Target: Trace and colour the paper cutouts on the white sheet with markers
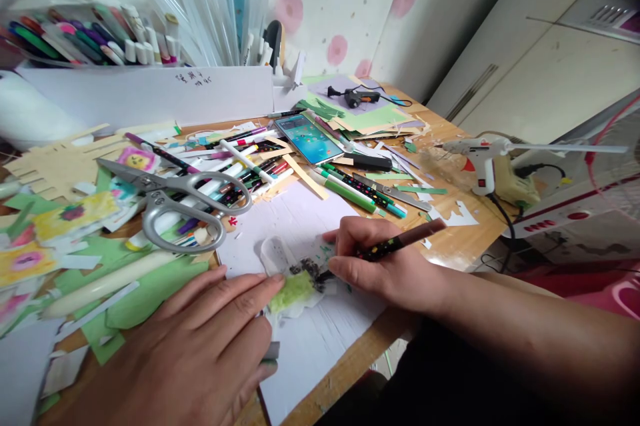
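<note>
My left hand [215, 333] rests at the lower left, its stretched fingertips pressing on a small yellow-green painted piece [290, 293]. A small grey and dark-green cylindrical piece [271, 353] sticks out between its curled index finger and thumb; most of it is hidden. My right hand [375, 259] is closed around a black patterned marker [383, 249] with a brown end. The marker's tip points down at dark scribbled marks [313, 269] beside the painted piece. Beneath both lies a white sheet [300, 213], with a clear plastic scrap [274, 254] near the fingertips.
Grey scissors [185, 203] lie on scattered markers and paper scraps at left. A phone [310, 138], a craft knife [395, 193] and more markers [350, 189] lie beyond the sheet. A white glue gun [483, 159] is at right, and a pen-filled box [150, 96] at the back.
</note>
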The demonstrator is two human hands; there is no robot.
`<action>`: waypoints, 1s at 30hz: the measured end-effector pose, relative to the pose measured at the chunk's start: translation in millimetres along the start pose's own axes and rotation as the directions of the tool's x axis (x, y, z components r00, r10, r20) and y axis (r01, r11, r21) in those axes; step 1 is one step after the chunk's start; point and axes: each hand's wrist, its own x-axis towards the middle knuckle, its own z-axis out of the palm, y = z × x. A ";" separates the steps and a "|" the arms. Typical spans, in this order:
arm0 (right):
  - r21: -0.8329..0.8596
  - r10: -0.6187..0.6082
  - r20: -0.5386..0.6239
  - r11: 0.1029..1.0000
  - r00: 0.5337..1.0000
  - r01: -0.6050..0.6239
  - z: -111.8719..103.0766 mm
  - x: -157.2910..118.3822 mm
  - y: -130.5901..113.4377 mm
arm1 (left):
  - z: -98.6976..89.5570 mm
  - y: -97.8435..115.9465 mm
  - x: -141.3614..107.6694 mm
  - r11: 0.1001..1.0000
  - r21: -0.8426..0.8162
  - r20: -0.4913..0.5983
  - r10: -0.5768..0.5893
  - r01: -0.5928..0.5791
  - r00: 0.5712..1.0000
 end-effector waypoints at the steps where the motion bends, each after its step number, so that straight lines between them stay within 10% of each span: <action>1: 0.004 0.005 -0.003 1.000 1.000 -0.005 0.0 0.7 0.2 | 0.3 0.3 0.0 1.000 0.003 -0.002 0.002 -0.002 1.000; 22: 0.121 0.027 0.020 0.992 0.999 -0.030 -6.1 5.2 6.9 | -7.9 0.7 8.0 1.000 -0.015 -0.078 0.026 -0.028 0.997; 30: 0.303 0.021 -0.408 0.946 0.913 0.113 -20.5 -12.1 8.5 | -24.5 16.1 12.3 0.994 -0.096 -0.106 -0.054 0.043 0.993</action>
